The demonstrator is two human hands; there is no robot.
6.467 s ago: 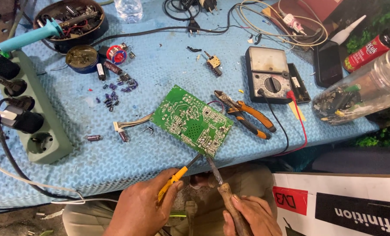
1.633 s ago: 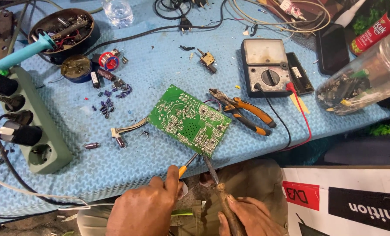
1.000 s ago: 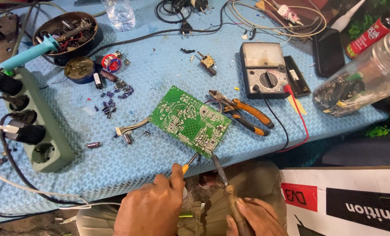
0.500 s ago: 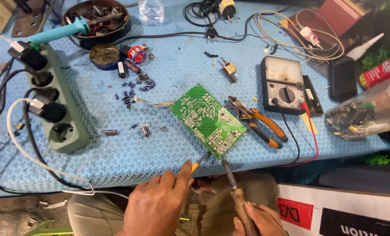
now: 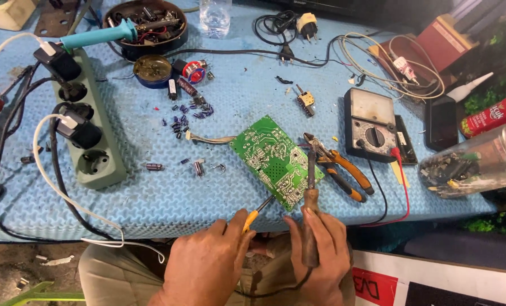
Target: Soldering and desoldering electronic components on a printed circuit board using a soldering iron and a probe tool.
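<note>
Green power strip (image 5: 88,136), plugs inserted; loose capacitors (image 5: 188,110) scattered on blue mat (image 5: 151,198). Left hand (image 5: 207,266) grips yellow-handled tool (image 5: 255,214), tip at green circuit board (image 5: 276,161) (solder side up). Right hand (image 5: 321,249) clenches soldering iron (image 5: 311,198) over board edge; rework underway, unfinished. Pliers (image 5: 343,170), multimeter (image 5: 374,124) beside.

Electronics repair workshop: circuit board (image 5: 276,160), multimeter (image 5: 372,125), power strip (image 5: 84,122)

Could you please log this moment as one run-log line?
left hand: yellow-handled tool | right hand: soldering iron | green circuit board: on blue mat
</note>
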